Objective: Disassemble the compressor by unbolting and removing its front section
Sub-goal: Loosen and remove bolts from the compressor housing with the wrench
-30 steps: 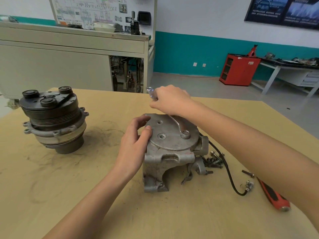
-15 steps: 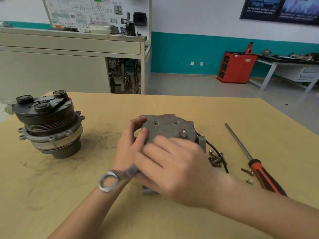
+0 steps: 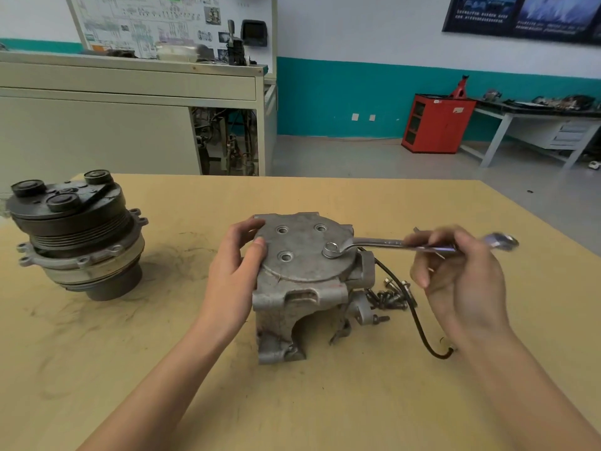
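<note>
The wrench point(image 3: 374, 244) is back on the last bolt point(image 3: 332, 250), handle now swung right for another turn. Right hand point(image 3: 461, 281) pinches the handle; left hand point(image 3: 237, 265) grips the housing point(image 3: 302, 278).

On your table point(image 3: 325, 402): housing point(image 3: 302, 307) at centre; clutch unit point(image 3: 74, 236) well to its left; bolts point(image 3: 388, 296) just beside its right, cable point(image 3: 419, 323) looping past them. Your left hand point(image 3: 234, 271) grips the housing's top left edge. Wrench point(image 3: 374, 244) ring on the housing's top, handle running right into your right hand point(image 3: 461, 281).
</note>
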Motion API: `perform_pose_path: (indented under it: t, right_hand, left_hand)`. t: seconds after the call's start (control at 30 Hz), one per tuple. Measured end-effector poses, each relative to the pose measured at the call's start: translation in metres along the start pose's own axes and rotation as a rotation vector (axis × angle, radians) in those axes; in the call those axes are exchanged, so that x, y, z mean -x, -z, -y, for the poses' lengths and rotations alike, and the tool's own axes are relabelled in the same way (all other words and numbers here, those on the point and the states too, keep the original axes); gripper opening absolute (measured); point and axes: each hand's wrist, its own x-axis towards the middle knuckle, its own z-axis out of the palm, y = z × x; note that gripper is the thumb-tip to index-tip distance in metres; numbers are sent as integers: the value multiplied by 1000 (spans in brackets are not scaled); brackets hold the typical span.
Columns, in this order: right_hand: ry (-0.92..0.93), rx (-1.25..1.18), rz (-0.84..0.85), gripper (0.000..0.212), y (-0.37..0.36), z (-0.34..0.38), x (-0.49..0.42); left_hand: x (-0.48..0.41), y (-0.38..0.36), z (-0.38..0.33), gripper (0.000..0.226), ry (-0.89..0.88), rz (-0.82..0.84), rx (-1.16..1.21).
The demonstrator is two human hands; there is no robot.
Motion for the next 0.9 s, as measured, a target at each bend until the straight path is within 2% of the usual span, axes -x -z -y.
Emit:
perform_pose_path:
  t: [0.07, 0.13, 0.23, 0.33, 0.43, 0.53, 0.7, 0.8, 0.9]
  right_hand:
    - [-45, -63, -49, 29, -4, -5, -24]
    - [-80, -19, -95, 28, -9, -12, -48]
    - [-155, 115, -134, 47, -18, -21, -79]
    - [-199, 454, -109, 72, -32, -26, -108]
    - [-170, 846, 68, 66, -57, -32, -129]
    - [-64, 1165, 265, 61, -87, -33, -141]
    - [136, 1581, 594, 37, -132, -30, -141]
    - [351, 1824, 688, 28, -154, -28, -132]
    - [642, 2026, 758, 31, -177, -28, -117]
  left_hand:
    - [0, 0, 0, 25, 4, 4, -6]
    - [-1, 0, 0, 25, 4, 7, 1]
    - [-1, 0, 1, 26, -5, 13, 2]
    - [-2, 1, 2, 27, -2, 21, 7]
    - [-3, 1, 3, 27, -3, 14, -5]
    - [-2, 2, 2, 26, -7, 14, -9]
    - [-2, 2, 2, 26, 1, 25, -12]
    - [-1, 3, 2, 25, 2, 29, -27]
    - [-1, 3, 0, 28, 3, 29, -34]
